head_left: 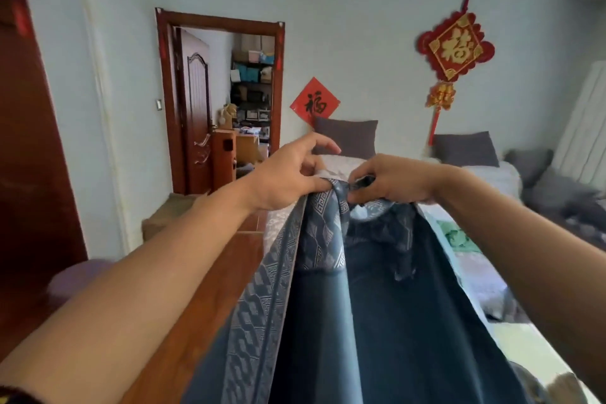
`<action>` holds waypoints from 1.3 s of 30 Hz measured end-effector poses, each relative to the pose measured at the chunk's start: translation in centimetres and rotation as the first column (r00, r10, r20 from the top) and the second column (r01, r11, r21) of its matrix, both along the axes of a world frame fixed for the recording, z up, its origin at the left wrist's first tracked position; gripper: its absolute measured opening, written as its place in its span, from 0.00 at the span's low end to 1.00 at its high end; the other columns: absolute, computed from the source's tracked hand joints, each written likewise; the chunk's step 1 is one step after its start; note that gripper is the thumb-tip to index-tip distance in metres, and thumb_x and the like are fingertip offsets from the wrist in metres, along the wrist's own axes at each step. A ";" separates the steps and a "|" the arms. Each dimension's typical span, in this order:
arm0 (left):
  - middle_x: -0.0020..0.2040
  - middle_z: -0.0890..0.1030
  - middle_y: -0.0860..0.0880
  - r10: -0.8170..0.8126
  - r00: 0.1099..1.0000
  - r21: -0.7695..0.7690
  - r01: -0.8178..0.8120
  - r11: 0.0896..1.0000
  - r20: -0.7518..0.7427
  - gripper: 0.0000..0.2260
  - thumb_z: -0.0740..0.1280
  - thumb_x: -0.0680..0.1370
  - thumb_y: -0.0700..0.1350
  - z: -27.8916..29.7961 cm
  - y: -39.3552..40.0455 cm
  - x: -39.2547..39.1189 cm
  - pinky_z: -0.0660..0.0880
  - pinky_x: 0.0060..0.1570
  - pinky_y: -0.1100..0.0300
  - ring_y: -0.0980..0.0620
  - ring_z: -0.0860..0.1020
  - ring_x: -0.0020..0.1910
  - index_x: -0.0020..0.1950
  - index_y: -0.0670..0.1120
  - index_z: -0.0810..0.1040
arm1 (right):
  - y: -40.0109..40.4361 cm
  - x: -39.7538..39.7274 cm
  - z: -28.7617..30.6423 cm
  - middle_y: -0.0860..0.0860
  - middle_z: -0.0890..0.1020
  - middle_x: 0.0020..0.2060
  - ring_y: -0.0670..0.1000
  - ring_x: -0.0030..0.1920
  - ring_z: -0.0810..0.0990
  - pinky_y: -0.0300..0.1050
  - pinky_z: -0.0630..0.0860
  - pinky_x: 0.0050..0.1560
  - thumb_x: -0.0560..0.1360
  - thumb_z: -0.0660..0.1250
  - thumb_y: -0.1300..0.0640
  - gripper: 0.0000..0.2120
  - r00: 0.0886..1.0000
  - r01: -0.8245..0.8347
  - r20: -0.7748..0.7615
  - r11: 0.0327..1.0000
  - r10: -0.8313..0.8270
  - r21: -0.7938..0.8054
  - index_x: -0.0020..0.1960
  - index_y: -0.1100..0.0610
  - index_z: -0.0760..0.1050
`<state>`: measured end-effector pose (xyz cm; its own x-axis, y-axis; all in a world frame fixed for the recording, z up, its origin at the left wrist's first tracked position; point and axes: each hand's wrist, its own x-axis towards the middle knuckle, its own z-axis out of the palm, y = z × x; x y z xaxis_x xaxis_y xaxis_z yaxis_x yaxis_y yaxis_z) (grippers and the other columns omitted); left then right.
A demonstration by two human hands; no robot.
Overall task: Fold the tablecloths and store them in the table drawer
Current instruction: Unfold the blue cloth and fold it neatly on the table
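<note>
Cloth (344, 321), blue, hangs lifted in front of the person, held up at its top edge by both hands and falling away toward the bottom of the view. Its left edge carries a paler woven band of key-pattern squares; the middle is plain dark blue, and a fringe shows in the fold under the right hand.

The left hand (288, 174) pinches one corner of the cloth between thumb and curled fingers, forefinger lifted clear above. The right hand (390, 179) is just beside it, fingers curled round a bunched corner of the same cloth. The two hands are near each other, almost touching, so the top edge is doubled and a loop of cloth sags between them.

Below the cloth on the left lies a brown wooden table (210, 298); no drawer can be made out on it. Past the hands is a bed (492, 177) with a white cover and two grey pillows (346, 136) against the wall. A green item (457, 236) lies on the bed to the right of the cloth.

On the wall hang a red diamond paper (315, 104) and a red and gold knot ornament (455, 49). An open doorway (219, 102) shows shelves (251, 88) crowded with boxes and other items too small to tell apart. A wooden cabinet (224, 154) stands just inside it.
</note>
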<state>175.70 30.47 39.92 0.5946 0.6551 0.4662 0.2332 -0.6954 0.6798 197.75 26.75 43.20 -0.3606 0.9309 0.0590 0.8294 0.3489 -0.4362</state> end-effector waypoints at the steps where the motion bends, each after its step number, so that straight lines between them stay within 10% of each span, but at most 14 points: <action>1: 0.44 0.80 0.35 0.022 1.000 -0.009 -0.022 1.000 0.013 0.20 0.72 0.77 0.34 -0.5 0.1 -0.6 0.78 0.54 0.40 0.40 0.81 0.44 0.65 0.50 0.73 | 0.6 -0.7 -0.8 0.45 0.80 0.34 0.42 0.34 0.73 0.41 0.69 0.40 0.76 0.72 0.56 0.04 1.000 0.015 -0.023 0.999 -0.014 0.030 0.42 0.51 0.81; 6: 0.43 0.79 0.36 0.129 0.990 -0.014 -0.129 0.992 0.060 0.19 0.72 0.77 0.36 -1.3 0.2 -2.6 0.78 0.56 0.41 0.35 0.79 0.47 0.64 0.52 0.73 | 2.2 -4.0 -4.9 0.46 0.85 0.44 0.42 0.42 0.83 0.36 0.78 0.45 0.72 0.73 0.61 0.15 0.989 0.001 -0.145 1.000 0.003 0.024 0.54 0.47 0.76; 10: 0.39 0.79 0.47 0.281 0.957 0.029 -0.284 0.959 0.077 0.15 0.70 0.78 0.37 -2.5 0.3 -4.2 0.76 0.46 0.55 0.46 0.79 0.42 0.60 0.52 0.73 | 3.1 -4.5 -5.8 0.51 0.84 0.37 0.48 0.37 0.80 0.49 0.76 0.44 0.73 0.73 0.59 0.02 0.993 0.117 -0.014 0.957 -0.118 0.266 0.44 0.58 0.82; 16: 0.47 0.81 0.55 0.575 0.816 0.166 -0.577 0.800 0.064 0.10 0.69 0.80 0.42 -5.5 -1.7 -5.2 0.70 0.36 0.70 0.57 0.78 0.41 0.60 0.52 0.76 | 1.2 -6.4 -2.7 0.51 0.83 0.35 0.55 0.38 0.78 0.49 0.77 0.42 0.72 0.66 0.63 0.09 0.969 0.148 0.072 0.789 -0.236 0.596 0.43 0.52 0.84; 23: 0.62 0.73 0.50 0.768 0.640 0.014 -0.768 0.640 -0.025 0.14 0.67 0.80 0.47 -14.6 -1.4 -4.2 0.80 0.50 0.51 0.47 0.76 0.57 0.66 0.50 0.75 | 0.8 -8.3 2.1 0.57 0.82 0.41 0.62 0.40 0.78 0.53 0.80 0.42 0.68 0.59 0.64 0.17 0.871 0.329 0.012 0.599 -0.492 0.730 0.47 0.52 0.83; 27: 0.59 0.73 0.44 0.858 0.482 -0.053 -0.866 0.497 0.179 0.20 0.74 0.72 0.45 -18.3 -2.6 -2.3 0.78 0.49 0.50 0.44 0.75 0.55 0.62 0.46 0.72 | 0.2 -9.5 2.5 0.57 0.81 0.40 0.61 0.38 0.78 0.53 0.81 0.40 0.67 0.58 0.62 0.15 0.854 0.337 0.025 0.589 -0.520 0.734 0.46 0.56 0.83; 34: 0.55 0.76 0.39 0.685 0.645 0.504 -0.739 0.447 0.337 0.20 0.73 0.73 0.39 -15.0 -1.0 -2.0 0.78 0.41 0.49 0.41 0.77 0.47 0.62 0.45 0.71 | -2.5 -8.7 2.9 0.57 0.81 0.39 0.60 0.37 0.78 0.52 0.81 0.39 0.70 0.61 0.61 0.12 0.847 0.275 0.105 0.597 -0.522 0.754 0.45 0.55 0.83; 39: 0.53 0.81 0.44 0.686 0.721 0.687 -0.546 0.479 0.094 0.09 0.68 0.79 0.40 -12.1 -2.0 -2.7 0.81 0.36 0.51 0.44 0.81 0.45 0.59 0.44 0.77 | -3.4 -6.6 3.4 0.56 0.82 0.40 0.60 0.37 0.79 0.54 0.83 0.40 0.70 0.63 0.61 0.12 0.829 0.296 0.124 0.617 -0.545 0.729 0.46 0.55 0.84</action>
<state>172.99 28.47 27.80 0.2700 0.4670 0.8421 0.8378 -0.5449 0.0336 191.11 23.37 46.55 -0.0510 0.7370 0.6739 0.9979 0.0108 0.0638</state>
